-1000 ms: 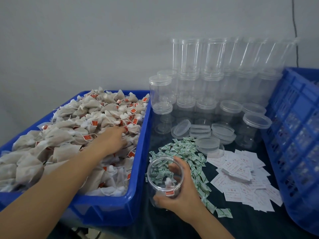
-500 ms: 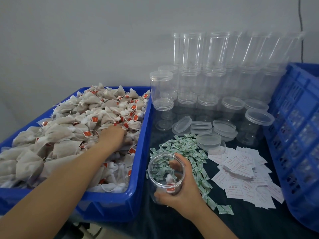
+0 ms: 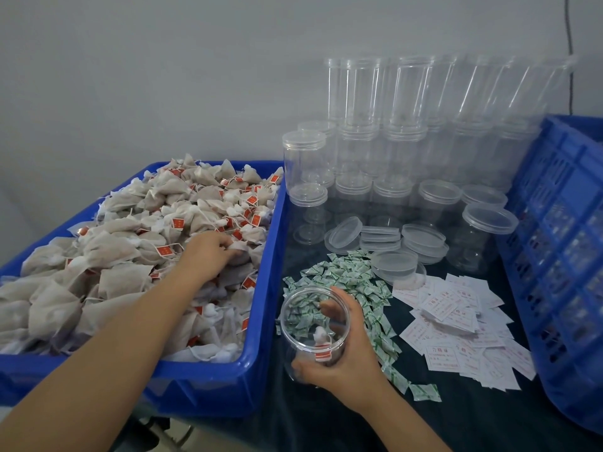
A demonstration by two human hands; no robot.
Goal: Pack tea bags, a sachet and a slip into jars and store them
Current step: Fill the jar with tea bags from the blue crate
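Observation:
My right hand (image 3: 346, 360) grips an open clear jar (image 3: 315, 321) just right of the blue bin (image 3: 261, 321). A tea bag with a red tag lies at the jar's bottom. The bin is heaped with beige tea bags (image 3: 124, 252). My left hand (image 3: 208, 252) reaches into that heap with its fingers curled on a tea bag. Beside the jar, green-and-white sachets (image 3: 352, 278) lie in a pile on the dark table. White printed slips (image 3: 456, 321) are spread further right.
Empty clear jars (image 3: 408, 141), some lidded, stand stacked against the wall at the back. Loose clear lids (image 3: 391, 252) lie in front of them. A blue slatted crate (image 3: 561, 256) stands at the right edge.
My left hand has shifted slightly right in the heap and its fingers have closed on a tea bag. The right hand keeps holding the jar in about the same place.

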